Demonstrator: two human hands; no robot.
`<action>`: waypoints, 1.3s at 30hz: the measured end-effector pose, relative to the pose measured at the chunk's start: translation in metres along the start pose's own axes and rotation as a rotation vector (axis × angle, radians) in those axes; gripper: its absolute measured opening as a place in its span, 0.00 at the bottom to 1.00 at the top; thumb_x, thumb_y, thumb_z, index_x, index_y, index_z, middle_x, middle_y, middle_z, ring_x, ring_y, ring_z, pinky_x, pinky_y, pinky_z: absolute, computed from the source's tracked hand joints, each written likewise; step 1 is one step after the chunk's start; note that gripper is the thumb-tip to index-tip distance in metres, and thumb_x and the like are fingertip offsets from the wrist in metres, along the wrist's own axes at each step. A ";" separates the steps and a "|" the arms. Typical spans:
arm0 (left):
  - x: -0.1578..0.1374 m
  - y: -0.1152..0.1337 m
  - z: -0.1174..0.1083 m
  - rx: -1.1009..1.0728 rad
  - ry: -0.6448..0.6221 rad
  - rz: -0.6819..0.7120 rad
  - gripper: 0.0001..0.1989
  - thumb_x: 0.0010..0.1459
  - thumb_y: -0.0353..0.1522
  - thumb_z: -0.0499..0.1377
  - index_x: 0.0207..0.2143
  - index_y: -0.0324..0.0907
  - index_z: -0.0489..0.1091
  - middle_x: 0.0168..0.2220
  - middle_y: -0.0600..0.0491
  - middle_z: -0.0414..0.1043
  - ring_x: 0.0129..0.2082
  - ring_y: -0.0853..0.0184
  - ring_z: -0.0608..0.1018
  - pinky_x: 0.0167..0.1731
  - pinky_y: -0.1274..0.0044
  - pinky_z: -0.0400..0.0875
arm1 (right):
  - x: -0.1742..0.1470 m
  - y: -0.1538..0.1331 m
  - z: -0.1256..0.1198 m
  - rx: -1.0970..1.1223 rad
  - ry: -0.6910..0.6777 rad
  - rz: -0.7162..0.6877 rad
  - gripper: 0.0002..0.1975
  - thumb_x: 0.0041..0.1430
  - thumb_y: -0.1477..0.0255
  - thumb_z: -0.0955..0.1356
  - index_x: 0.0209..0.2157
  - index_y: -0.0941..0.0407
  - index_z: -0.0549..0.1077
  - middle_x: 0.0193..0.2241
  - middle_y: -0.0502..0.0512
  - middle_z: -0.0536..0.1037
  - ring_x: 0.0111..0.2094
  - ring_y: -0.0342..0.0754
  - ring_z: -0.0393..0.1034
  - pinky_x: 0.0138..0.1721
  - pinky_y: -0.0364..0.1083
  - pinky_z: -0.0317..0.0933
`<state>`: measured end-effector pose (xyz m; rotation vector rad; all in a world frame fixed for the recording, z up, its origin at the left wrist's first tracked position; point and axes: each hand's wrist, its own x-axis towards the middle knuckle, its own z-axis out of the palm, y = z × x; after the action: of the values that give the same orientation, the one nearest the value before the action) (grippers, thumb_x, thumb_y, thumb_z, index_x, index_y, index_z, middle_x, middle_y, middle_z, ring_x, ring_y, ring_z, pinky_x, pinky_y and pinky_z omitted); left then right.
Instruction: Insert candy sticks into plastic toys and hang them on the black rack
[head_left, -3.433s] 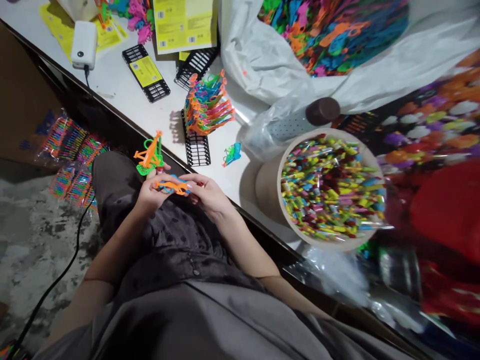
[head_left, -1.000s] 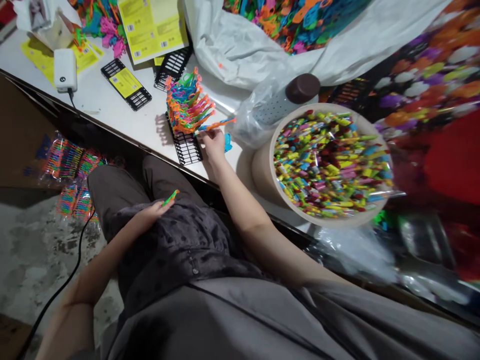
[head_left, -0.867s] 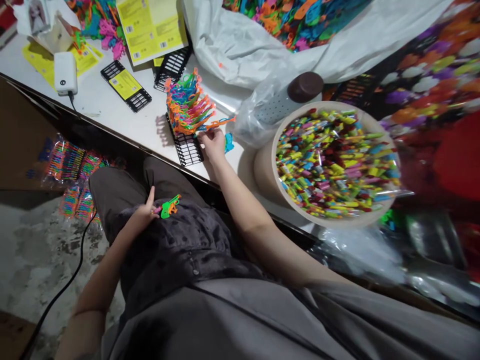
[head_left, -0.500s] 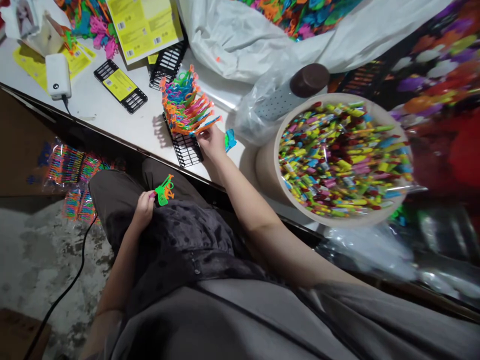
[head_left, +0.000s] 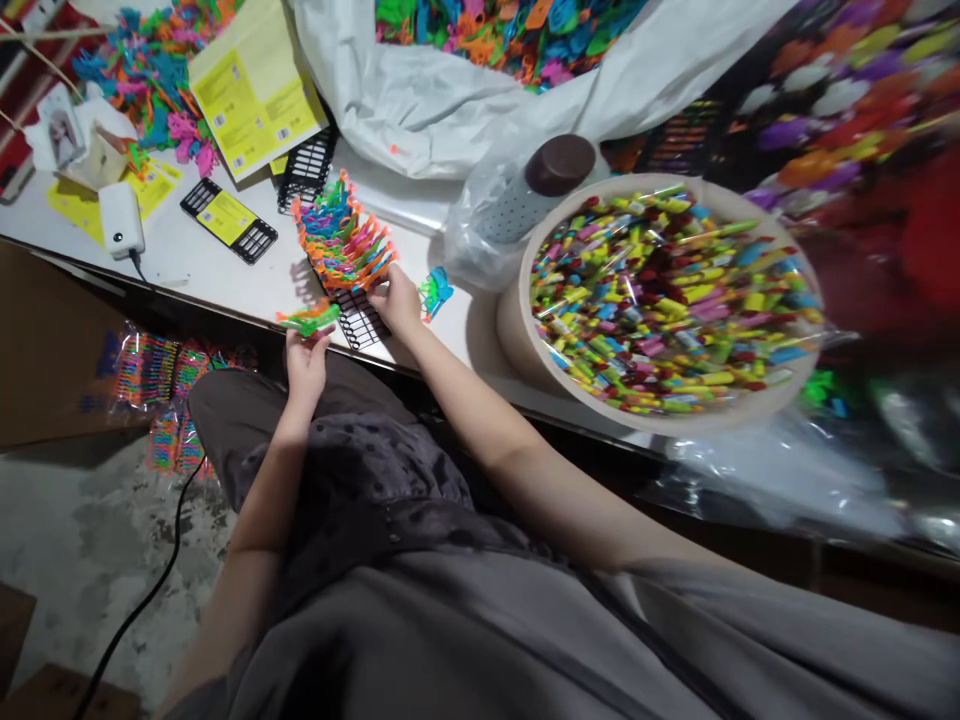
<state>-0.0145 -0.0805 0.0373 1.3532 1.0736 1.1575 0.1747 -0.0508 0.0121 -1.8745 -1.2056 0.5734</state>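
Note:
My left hand (head_left: 306, 368) is closed on small green and orange plastic figures (head_left: 313, 320), held at the front edge of the table beside a black slotted card (head_left: 363, 322). Rows of orange, blue, green and pink plastic figures (head_left: 345, 240) stand up from that card and cover its far part. At the card's right side, my right hand (head_left: 399, 305) pinches its edge, close under the nearest orange figures; the exact fingertip contact is partly hidden. A few loose blue and green figures (head_left: 436, 292) lie just right of this hand.
A large tub (head_left: 517, 325) of wrapped colourful sticks stands at the right, beside a bagged dark-lidded bottle (head_left: 559, 165). Behind is a white sack (head_left: 442, 110) of figures. Another black card (head_left: 229, 220), yellow printed sheets (head_left: 255, 90) and a white power bank (head_left: 121, 220) lie left.
My left hand has risen from my lap to the table edge, bringing the green and orange figures next to the card. My right hand stays at the card. The view has shifted slightly.

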 end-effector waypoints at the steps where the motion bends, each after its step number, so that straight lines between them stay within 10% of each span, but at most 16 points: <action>1: 0.008 -0.002 0.005 -0.014 0.035 0.008 0.24 0.50 0.48 0.59 0.40 0.43 0.56 0.40 0.50 0.67 0.39 0.70 0.76 0.41 0.79 0.71 | -0.001 0.002 0.002 0.016 0.007 0.004 0.08 0.50 0.70 0.66 0.32 0.58 0.64 0.33 0.52 0.73 0.33 0.45 0.65 0.35 0.43 0.56; 13: 0.048 -0.026 0.035 0.164 0.258 -0.019 0.14 0.48 0.37 0.63 0.32 0.37 0.66 0.31 0.51 0.72 0.33 0.71 0.76 0.39 0.78 0.70 | 0.001 0.012 0.010 0.096 -0.018 -0.004 0.07 0.51 0.70 0.65 0.33 0.58 0.65 0.33 0.52 0.72 0.32 0.45 0.64 0.32 0.42 0.52; 32: 0.057 -0.019 0.025 0.370 0.097 -0.014 0.08 0.50 0.34 0.59 0.31 0.39 0.66 0.30 0.51 0.73 0.31 0.69 0.76 0.36 0.79 0.70 | 0.003 0.011 0.011 0.120 0.009 -0.012 0.09 0.49 0.68 0.64 0.32 0.58 0.65 0.30 0.51 0.71 0.29 0.43 0.62 0.29 0.41 0.51; 39: 0.060 -0.018 0.028 0.624 0.102 0.062 0.06 0.47 0.31 0.60 0.26 0.41 0.65 0.24 0.55 0.70 0.29 0.70 0.73 0.64 0.66 0.46 | 0.004 0.009 0.011 0.115 0.004 0.013 0.09 0.48 0.68 0.66 0.31 0.58 0.65 0.30 0.50 0.71 0.30 0.43 0.62 0.30 0.41 0.51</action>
<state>0.0219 -0.0242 0.0243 1.8257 1.5568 0.9769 0.1732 -0.0453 -0.0013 -1.7873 -1.1345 0.6329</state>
